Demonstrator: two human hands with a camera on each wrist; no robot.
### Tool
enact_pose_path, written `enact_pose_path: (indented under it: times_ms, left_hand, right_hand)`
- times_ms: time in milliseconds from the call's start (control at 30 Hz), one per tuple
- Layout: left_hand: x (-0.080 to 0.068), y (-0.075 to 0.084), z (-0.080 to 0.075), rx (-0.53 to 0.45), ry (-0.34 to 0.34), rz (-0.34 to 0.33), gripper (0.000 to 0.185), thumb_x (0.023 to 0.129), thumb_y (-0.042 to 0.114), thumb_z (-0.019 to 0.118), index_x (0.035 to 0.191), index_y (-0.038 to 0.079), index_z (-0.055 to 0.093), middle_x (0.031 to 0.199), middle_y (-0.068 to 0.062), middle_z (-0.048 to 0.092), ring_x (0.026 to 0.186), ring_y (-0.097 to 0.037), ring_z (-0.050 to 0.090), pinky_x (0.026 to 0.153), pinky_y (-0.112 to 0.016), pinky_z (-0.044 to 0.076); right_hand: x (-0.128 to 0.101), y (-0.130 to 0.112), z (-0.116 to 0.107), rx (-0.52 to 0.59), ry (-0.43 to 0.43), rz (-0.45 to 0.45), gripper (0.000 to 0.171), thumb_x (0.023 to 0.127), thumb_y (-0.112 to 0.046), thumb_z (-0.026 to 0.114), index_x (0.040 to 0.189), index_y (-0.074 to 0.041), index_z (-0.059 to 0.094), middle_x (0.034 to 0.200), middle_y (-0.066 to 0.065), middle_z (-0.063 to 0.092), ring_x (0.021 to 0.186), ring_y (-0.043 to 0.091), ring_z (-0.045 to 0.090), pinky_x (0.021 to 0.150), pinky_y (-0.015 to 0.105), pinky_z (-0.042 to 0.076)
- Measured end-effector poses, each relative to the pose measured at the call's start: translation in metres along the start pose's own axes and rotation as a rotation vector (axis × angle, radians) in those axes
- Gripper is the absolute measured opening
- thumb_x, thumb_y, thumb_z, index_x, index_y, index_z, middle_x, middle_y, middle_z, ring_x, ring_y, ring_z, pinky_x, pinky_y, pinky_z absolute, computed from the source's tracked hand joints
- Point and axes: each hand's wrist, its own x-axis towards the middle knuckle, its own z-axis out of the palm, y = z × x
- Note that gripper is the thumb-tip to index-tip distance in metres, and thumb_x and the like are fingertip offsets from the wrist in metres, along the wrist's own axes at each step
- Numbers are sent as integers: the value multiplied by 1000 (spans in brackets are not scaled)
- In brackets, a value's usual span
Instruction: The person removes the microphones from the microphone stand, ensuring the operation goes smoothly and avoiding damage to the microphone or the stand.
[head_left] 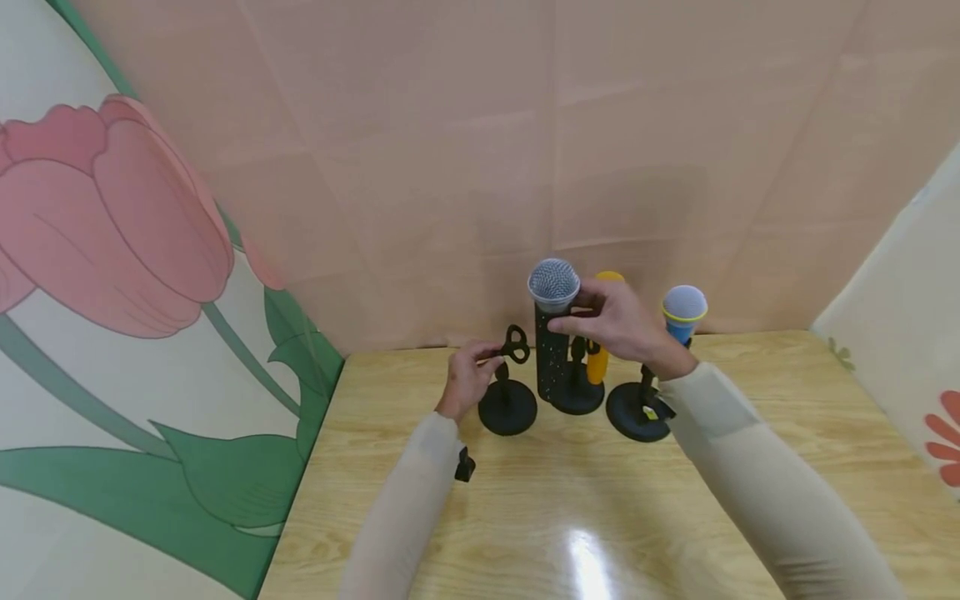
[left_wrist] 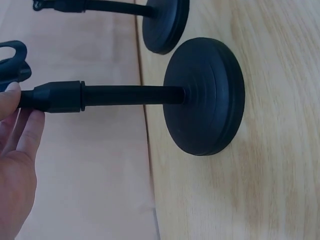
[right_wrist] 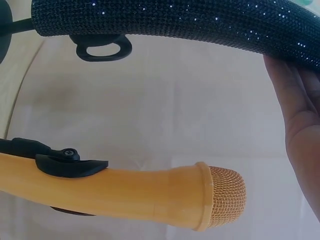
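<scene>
My right hand (head_left: 573, 321) grips a black glitter microphone (head_left: 551, 360) with a silver mesh head (head_left: 553, 283), holding it upright over the middle stand's base (head_left: 577, 398); in the right wrist view its body (right_wrist: 175, 22) runs past my fingers (right_wrist: 300, 100). My left hand (head_left: 487, 354) pinches the top of an empty black stand (head_left: 507, 408) just below its clip (head_left: 514, 343). The left wrist view shows the fingers (left_wrist: 15, 125) on the pole (left_wrist: 100, 96) above the round base (left_wrist: 205, 97).
An orange microphone (head_left: 598, 360) sits clipped in the middle stand behind the black one, seen close in the right wrist view (right_wrist: 125, 187). A blue microphone (head_left: 684, 312) stands in the right stand (head_left: 637, 412). The wooden table (head_left: 570, 517) meets a pink wall behind.
</scene>
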Motion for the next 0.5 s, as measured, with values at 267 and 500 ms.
enact_pose_path:
  times_ms: [267,500]
  left_hand:
    - [5,-3,-1,1,-2,11,19,87,-8,72,105,-6,74,103,-19,67,98,-33,71,83,-32,58]
    - [10,-10,-2,0,-20,-8,20,88,-7,71,108,-6,73,106,-20,68,100,-33,70,84,-32,58]
  right_hand:
    - [-4,2,4,-7,-7,-5,45,87,-4,77,128,5,62,123,21,66,110,36,66,88,37,56]
    - [-8,5,8,3,-8,5,44,87,-4,77,127,5,62,122,21,66,110,37,66,91,43,54]
